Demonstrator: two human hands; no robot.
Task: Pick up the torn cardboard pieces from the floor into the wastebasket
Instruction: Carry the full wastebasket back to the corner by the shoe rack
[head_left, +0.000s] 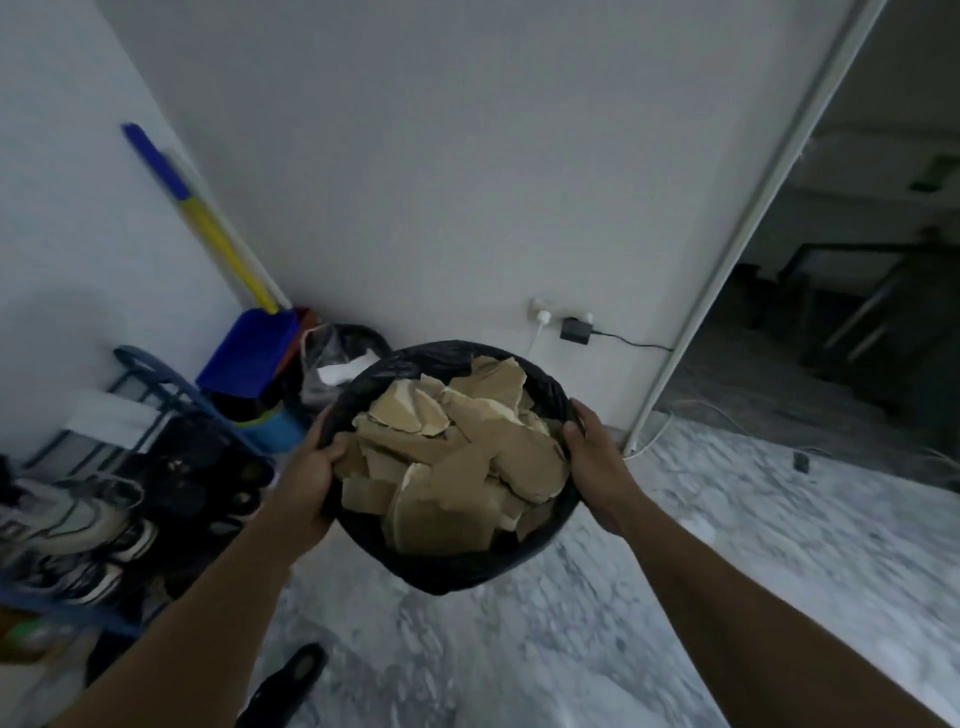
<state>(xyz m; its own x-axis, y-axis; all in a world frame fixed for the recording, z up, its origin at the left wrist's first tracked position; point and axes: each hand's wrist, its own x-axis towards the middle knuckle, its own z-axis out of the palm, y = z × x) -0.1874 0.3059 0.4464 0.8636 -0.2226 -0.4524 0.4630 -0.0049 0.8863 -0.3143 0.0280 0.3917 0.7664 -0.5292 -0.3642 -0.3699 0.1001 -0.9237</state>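
Both of your hands are on the round wastebasket lined with a black plastic bag (457, 574), which is lifted clear of the grey-white marbled floor (675, 545). Your left hand (311, 467) grips the near-left rim with the thumb hooked over the edge onto the liner. Your right hand (597, 457) clasps the right rim the same way, thumb on top and fingers out of sight round the outside.

The torn brown cardboard pieces (457, 457) are inside the basket, heaped to the brim, with a few poking above the far edge. No loose piece shows on the floor in view, so I'd judge the gathering done or nearly so, and this the carrying step.

Next you need a spot to set it down. The corner ahead is crowded with a second bin with a clear-and-black liner (348, 353), a blue plastic dustpan (249, 353) and a blue-and-yellow broom handle (208, 218). A blue metal shoe rack (156, 384) stands to the left. Hold the basket level as you lower it, since the top pieces look loose and could slide out.
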